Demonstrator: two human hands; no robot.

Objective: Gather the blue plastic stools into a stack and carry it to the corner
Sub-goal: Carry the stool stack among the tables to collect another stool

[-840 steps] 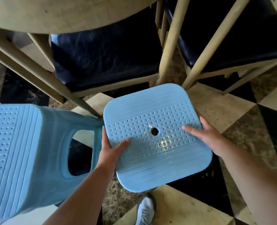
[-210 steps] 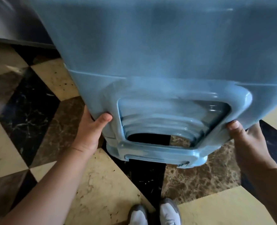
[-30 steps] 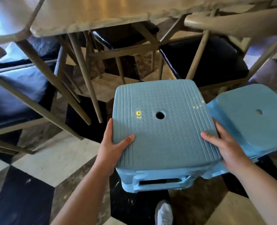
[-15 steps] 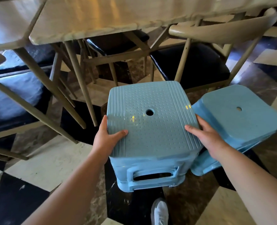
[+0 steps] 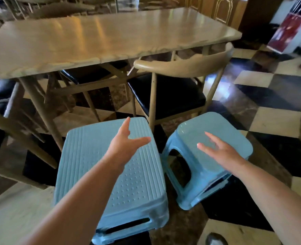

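Ribbed, seemingly plastic stool [image 5: 100,165]

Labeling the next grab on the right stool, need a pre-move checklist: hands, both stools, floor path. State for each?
1. Left hand free: ok, fingers spread above the stack, no grip on anything.
2. Right hand free: ok, open over the single stool.
3. Stack seated on the floor: ok, it looks upright, a lower rim showing under the top stool.
4. Single stool upright: ok, seat up, legs down.
5. Stack and single stool apart: ok, a narrow gap shows between them.
6. Room to lift: cannot tell, the chair stands close behind both.
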